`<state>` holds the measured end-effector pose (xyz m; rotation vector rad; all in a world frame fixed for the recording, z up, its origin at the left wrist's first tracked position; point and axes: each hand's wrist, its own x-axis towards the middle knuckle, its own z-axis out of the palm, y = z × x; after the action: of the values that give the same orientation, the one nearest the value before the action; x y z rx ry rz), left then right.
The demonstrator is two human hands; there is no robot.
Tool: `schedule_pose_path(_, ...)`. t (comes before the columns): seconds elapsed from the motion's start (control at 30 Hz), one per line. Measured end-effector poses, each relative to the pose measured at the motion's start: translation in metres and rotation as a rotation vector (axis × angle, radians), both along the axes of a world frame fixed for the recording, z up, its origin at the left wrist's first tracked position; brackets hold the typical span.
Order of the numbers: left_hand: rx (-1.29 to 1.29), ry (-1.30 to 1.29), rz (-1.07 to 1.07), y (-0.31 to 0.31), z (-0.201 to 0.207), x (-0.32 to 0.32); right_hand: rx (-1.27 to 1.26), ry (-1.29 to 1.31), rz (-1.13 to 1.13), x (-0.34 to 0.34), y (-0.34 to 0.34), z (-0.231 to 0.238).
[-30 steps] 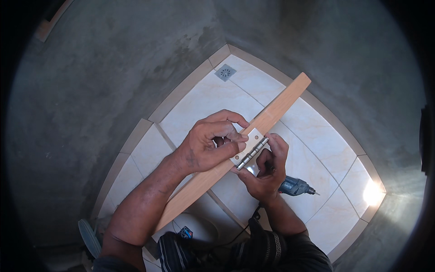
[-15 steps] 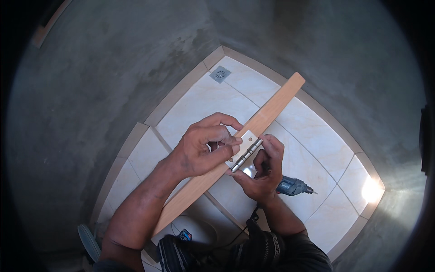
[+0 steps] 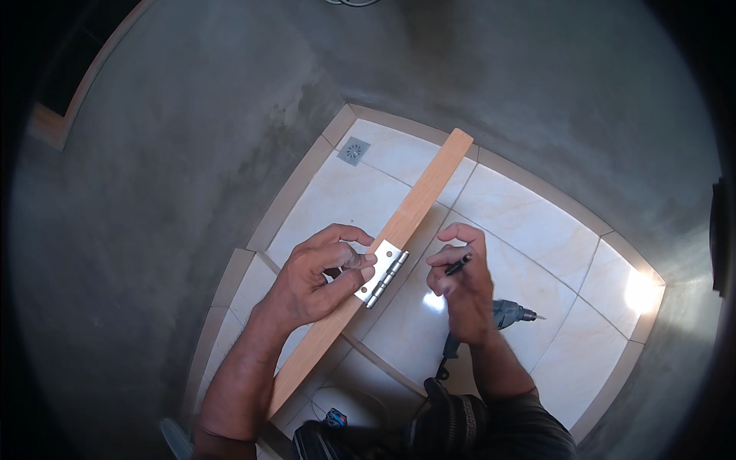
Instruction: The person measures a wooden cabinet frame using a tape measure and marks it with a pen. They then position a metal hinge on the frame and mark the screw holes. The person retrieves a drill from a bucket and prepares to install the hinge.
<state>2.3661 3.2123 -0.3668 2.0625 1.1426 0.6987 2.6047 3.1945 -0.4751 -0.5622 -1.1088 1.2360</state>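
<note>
A pale wooden plank (image 3: 427,194) runs slantwise from my lap toward the far wall. On its upper face lies a silver butt hinge (image 3: 386,263), its knuckled barrel along the plank's right edge. My left hand (image 3: 307,282) pinches the hinge's left side against the wood, thumb and fingertips on the leaf. Screw holes show in that leaf. Apart from the hinge, to its right, my right hand (image 3: 471,287) is raised with curled fingers around a slim black pen (image 3: 458,265). Part of the pen is hidden by the fingers.
A blue-grey power drill (image 3: 507,313) lies on the tiled floor (image 3: 529,264) beyond my right wrist, bit pointing right. A square metal drain (image 3: 353,151) sits near the far corner. Bare grey walls (image 3: 207,130) rise around. A small blue object (image 3: 335,418) is by my knees.
My right hand has let go of the hinge's barrel side and drawn back to the right, the black pen now showing in it. My left hand stays on the hinge. The view has shifted.
</note>
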Motion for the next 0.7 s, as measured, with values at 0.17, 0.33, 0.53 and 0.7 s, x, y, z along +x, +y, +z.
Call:
schedule_pose_path(0.17, -0.017, 0.011, 0.002, -0.001, 0.002, 0.003, 0.09, -0.048, 0.083, 0.03, 0.035, 0.039)
schedule_pose_path(0.33, -0.037, 0.024, 0.027, -0.002, 0.008, 0.005, 0.206, -0.331, 0.052, 0.014, 0.058, 0.055)
schedule_pose_path(0.53, -0.047, 0.023, 0.027, -0.002, 0.007, 0.004, 0.314, -0.477, -0.041, 0.002, 0.063, 0.054)
schedule_pose_path(0.7, -0.044, 0.01, 0.026, -0.002, 0.005, 0.003, 0.363, -0.491, -0.041, 0.0, 0.065, 0.052)
